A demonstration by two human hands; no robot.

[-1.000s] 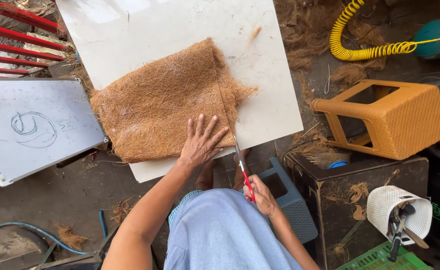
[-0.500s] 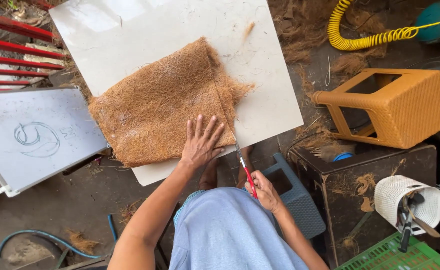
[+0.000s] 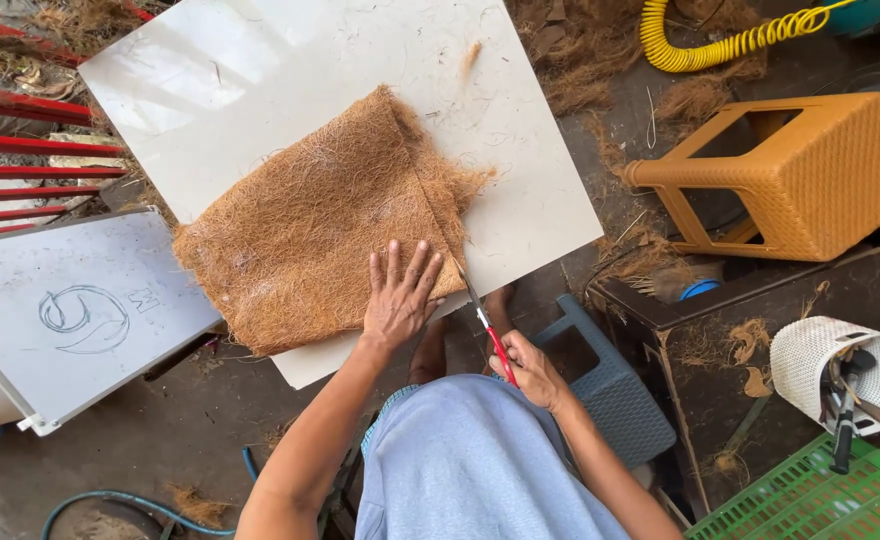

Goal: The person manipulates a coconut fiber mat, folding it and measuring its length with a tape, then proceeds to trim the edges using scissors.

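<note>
Left hand [image 3: 398,300] flat, fingers spread, pressing brown fibre mat [image 3: 310,230] near front edge of white board [image 3: 520,180]. Right hand [image 3: 530,370] closed on red scissors [image 3: 485,325], blades at mat's front edge. Mat may slip; cut may go crooked; blades close to fingers.

There is a single view, from a camera worn on the person's head. It looks almost straight down past the person's lap onto a white board [image 3: 290,100] lying on the floor [image 3: 160,420]. It sits high enough to take in both forearms, the whole board and the clutter around it, including an orange stool [image 3: 810,170] at right.
</note>
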